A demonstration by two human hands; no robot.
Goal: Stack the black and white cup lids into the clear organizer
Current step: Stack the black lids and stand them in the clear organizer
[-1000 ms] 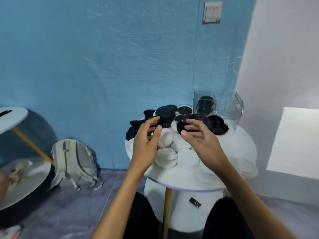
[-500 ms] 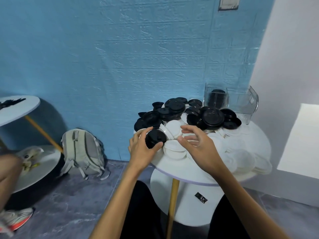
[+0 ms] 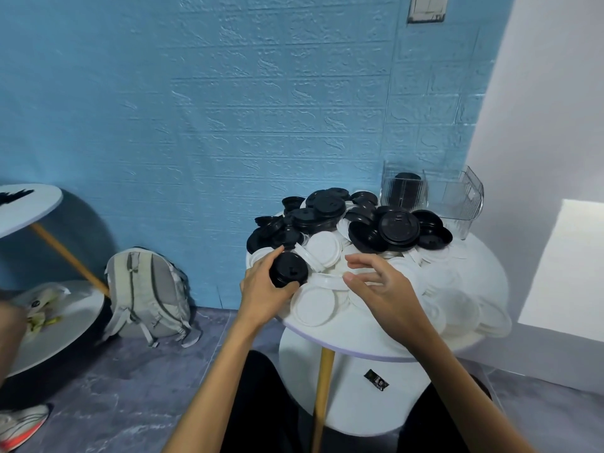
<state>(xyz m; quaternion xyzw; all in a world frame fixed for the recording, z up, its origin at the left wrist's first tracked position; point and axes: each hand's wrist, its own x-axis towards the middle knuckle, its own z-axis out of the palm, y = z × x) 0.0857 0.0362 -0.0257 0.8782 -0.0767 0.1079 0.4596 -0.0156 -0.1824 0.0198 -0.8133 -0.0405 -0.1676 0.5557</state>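
Left to right: a grey backpack rests against the blue wall. The left hand grips a black lid by its rim at the near-left edge of the round table. The right hand hovers with loosely spread fingers, holding nothing, over the white lids. Behind, the black lids are heaped before the clear organizer, which holds a dark stack. The lids appear light, thin and flexible; rim grips seem safest. Compared with half a second earlier, the hands' poses are much the same and the view has tilted down slightly.
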